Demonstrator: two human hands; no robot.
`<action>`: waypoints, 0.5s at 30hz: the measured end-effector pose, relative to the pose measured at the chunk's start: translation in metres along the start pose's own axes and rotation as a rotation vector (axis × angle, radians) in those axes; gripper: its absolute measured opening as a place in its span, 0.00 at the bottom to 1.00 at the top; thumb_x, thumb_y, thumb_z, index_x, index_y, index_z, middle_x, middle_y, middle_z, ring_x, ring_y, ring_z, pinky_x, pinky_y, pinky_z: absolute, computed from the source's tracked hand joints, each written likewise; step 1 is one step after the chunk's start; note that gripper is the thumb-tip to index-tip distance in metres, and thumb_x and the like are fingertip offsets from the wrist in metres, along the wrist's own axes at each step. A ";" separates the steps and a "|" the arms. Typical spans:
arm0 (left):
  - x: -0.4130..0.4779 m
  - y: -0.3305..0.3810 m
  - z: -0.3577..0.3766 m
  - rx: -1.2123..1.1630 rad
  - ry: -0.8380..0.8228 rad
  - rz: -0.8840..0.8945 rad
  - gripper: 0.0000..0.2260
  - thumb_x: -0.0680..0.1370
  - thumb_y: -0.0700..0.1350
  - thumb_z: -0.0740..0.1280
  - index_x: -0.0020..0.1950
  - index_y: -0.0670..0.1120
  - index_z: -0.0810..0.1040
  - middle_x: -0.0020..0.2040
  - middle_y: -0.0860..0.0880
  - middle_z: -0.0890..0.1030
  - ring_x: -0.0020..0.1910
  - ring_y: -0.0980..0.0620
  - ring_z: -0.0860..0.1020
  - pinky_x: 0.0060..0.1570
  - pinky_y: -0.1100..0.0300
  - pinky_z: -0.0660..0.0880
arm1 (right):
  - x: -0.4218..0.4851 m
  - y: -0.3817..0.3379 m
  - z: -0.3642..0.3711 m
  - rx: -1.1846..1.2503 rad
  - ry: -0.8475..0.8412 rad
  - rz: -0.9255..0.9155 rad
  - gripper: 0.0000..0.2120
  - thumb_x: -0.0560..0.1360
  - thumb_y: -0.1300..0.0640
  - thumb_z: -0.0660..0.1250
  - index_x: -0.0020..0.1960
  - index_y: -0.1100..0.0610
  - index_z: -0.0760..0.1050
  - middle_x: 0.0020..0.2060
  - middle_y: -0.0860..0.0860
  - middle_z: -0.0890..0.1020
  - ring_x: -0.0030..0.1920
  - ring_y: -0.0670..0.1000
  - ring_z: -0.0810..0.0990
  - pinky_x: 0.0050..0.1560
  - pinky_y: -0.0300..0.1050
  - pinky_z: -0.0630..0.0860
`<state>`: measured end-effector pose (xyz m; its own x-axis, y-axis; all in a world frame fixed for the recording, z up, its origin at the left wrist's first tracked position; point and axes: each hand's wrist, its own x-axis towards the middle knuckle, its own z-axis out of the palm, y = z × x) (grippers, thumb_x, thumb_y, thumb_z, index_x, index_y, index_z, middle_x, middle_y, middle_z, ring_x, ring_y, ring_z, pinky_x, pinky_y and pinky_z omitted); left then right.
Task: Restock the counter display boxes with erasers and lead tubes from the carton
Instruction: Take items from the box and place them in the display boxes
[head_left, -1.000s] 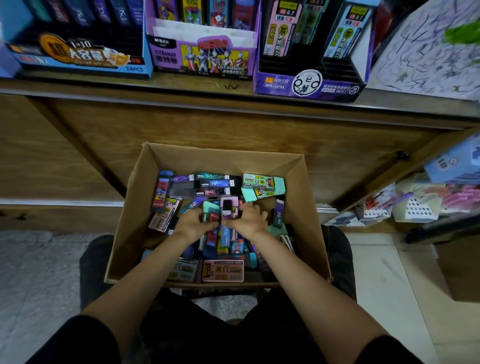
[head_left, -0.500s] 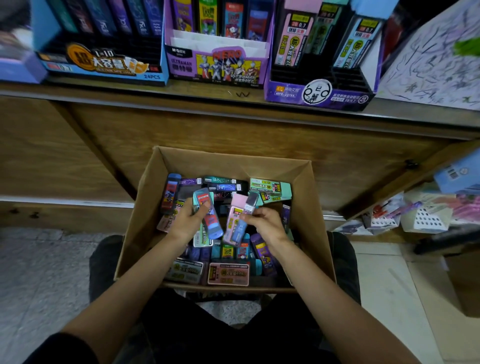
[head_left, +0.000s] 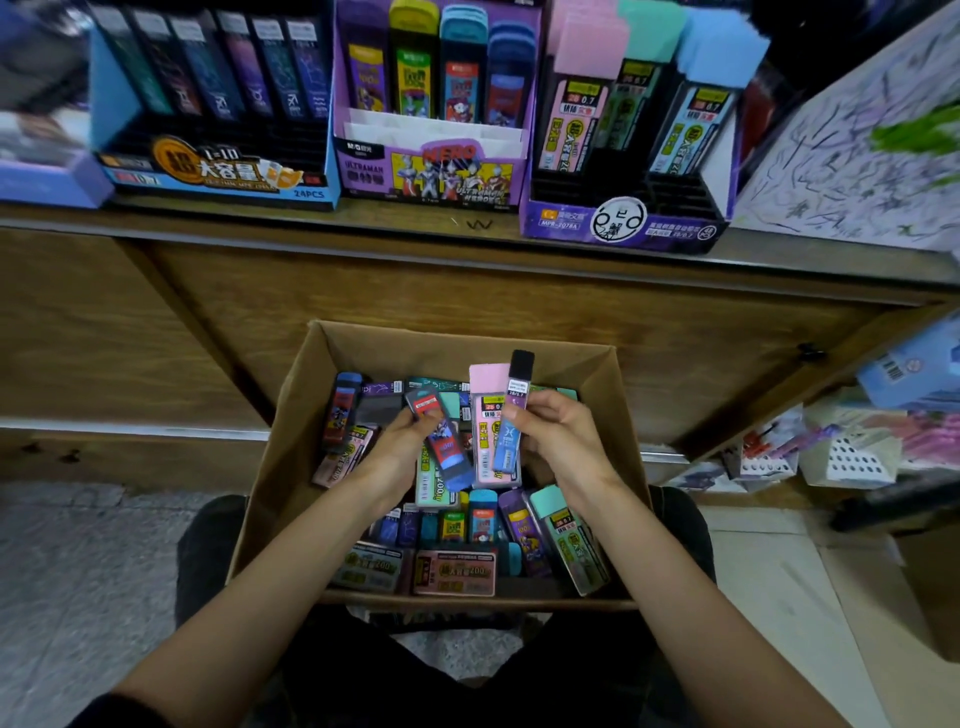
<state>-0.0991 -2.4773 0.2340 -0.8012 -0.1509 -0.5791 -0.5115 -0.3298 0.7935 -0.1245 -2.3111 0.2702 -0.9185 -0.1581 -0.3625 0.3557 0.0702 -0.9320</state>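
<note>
Over carton (head_left: 457, 344): left hand (head_left: 399, 446), right hand (head_left: 563, 434) gripping lead tubes (head_left: 518, 385) (right apparently two).

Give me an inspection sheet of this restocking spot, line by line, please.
Surface: wooden counter top, bearing three display boxes.
Job's things: brown cardboard carton full of loose tubes and erasers; blue display box, purple Ultraman display box, purple box of pastel-capped tubes.
Clutter: scribbled paper sheet at the counter's right end.
Grippers: left hand holds a blue red-labelled tube; right hand pinches a slim black-capped lead tube.
Cables: nothing seen.
Surroundings: grey tiled floor.
</note>
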 end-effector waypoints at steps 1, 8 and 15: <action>-0.002 0.003 0.003 -0.014 -0.021 0.005 0.15 0.81 0.44 0.58 0.67 0.41 0.70 0.56 0.40 0.79 0.53 0.43 0.78 0.62 0.47 0.71 | -0.001 -0.004 0.002 0.011 -0.006 0.001 0.10 0.73 0.62 0.69 0.53 0.65 0.76 0.50 0.59 0.83 0.51 0.57 0.82 0.54 0.53 0.78; -0.018 0.016 0.014 0.058 -0.209 0.134 0.21 0.75 0.53 0.66 0.64 0.45 0.73 0.54 0.46 0.83 0.52 0.50 0.82 0.50 0.56 0.78 | -0.009 -0.015 0.018 0.036 -0.008 -0.013 0.09 0.74 0.64 0.68 0.53 0.65 0.77 0.48 0.58 0.83 0.50 0.55 0.82 0.52 0.47 0.79; -0.033 0.039 0.012 0.138 -0.238 0.310 0.13 0.76 0.44 0.66 0.60 0.45 0.74 0.51 0.46 0.83 0.48 0.51 0.83 0.43 0.60 0.79 | -0.019 -0.051 0.014 0.004 -0.113 0.001 0.12 0.73 0.65 0.68 0.56 0.61 0.75 0.50 0.56 0.82 0.53 0.56 0.81 0.56 0.53 0.75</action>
<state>-0.0962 -2.4743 0.2866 -0.9651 0.0016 -0.2618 -0.2582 -0.1721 0.9506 -0.1227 -2.3251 0.3249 -0.8929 -0.2685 -0.3614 0.3572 0.0659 -0.9317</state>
